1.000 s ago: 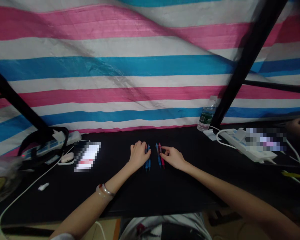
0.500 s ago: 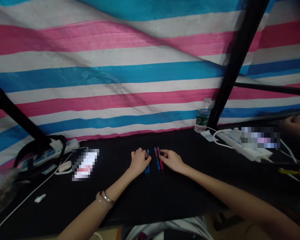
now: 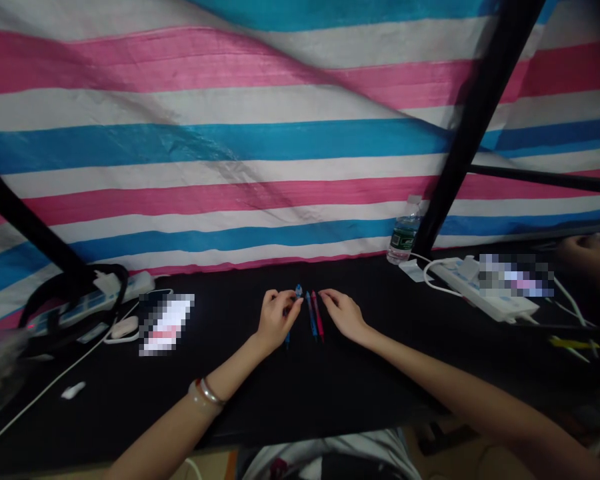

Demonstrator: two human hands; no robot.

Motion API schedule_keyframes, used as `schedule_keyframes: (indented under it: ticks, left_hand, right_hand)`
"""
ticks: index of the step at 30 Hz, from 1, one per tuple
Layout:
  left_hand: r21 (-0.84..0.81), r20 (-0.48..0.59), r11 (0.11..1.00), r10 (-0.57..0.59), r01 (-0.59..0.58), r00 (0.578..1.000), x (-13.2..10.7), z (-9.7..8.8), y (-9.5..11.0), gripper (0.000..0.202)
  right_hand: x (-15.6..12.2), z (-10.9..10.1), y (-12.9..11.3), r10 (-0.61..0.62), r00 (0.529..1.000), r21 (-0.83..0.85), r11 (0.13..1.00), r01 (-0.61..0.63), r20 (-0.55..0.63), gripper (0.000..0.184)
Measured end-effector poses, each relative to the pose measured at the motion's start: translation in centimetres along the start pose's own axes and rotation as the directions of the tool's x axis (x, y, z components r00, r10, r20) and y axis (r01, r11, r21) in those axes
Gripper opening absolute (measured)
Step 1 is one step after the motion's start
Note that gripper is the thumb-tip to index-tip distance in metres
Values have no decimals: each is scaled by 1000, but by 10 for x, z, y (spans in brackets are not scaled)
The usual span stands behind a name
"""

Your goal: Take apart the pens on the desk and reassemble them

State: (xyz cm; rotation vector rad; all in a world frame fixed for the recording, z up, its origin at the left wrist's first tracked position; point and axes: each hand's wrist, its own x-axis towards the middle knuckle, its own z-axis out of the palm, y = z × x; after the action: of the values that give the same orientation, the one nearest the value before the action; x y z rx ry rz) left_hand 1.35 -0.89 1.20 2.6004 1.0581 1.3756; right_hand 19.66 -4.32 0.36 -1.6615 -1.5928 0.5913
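Observation:
My left hand (image 3: 276,321) is closed round a blue pen (image 3: 299,291). The pen's top shows above the thumb and its tip below the fingers; the middle is hidden. Just right of that hand, a second blue pen (image 3: 311,317) and a red pen (image 3: 318,319) lie side by side on the black table (image 3: 325,387), pointing away from me. Right beside the red pen rests my right hand (image 3: 346,317), its fingers loosely stretched toward the pen's upper end. It holds nothing that I can see; whether a fingertip touches the pen, I cannot tell.
At left are a phone (image 3: 167,325), an earbud case (image 3: 125,327), a white earbud (image 3: 73,390) and a power strip (image 3: 87,305). A water bottle (image 3: 403,233), another power strip (image 3: 485,290) and another person's hand (image 3: 587,257) are at right. Striped sheeting (image 3: 260,140) hangs behind.
The blue pen in my left hand has gone from lying nearly straight to a tilt, its top leaning right. My right hand's fingers have drawn slightly away from the red pen.

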Motion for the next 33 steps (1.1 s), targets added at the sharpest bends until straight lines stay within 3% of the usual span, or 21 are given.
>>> schedule_keyframes:
  ticks: [3, 8, 14, 19, 24, 29, 33]
  left_hand:
    - [-13, -26, 997, 69, -70, 997, -3, 1, -1, 13]
    - [-60, -31, 996, 71, -73, 997, -4, 2, 0, 9]
    - [-168, -25, 964, 206, -208, 978, -2, 1, 4, 10]
    - [-231, -47, 931, 278, -281, 959, 1, -1, 9, 16]
    - [-192, -34, 966, 168, -171, 985, 5, 0, 7, 6]
    - [-17, 48, 1000, -1, 2, 999, 9, 2, -7, 20]
    - [70, 148, 997, -52, 42, 988, 10, 1, -11, 26]
  right_hand:
    - [1, 1, 2, -31, 999, 62, 998, 33, -31, 35]
    - [6, 9, 9, -108, 986, 232, 963, 136, -130, 37]
    - [14, 11, 14, -43, 997, 606, 793, 71, -61, 40]
    - [19, 13, 18, 4, 999, 733, 680, 26, -39, 33]
    - [20, 12, 19, 68, 993, 739, 673, 30, -102, 41]
    - [17, 10, 16, 92, 985, 702, 711, 39, -147, 49]
    - [15, 12, 14, 83, 983, 658, 752, 44, -161, 52]
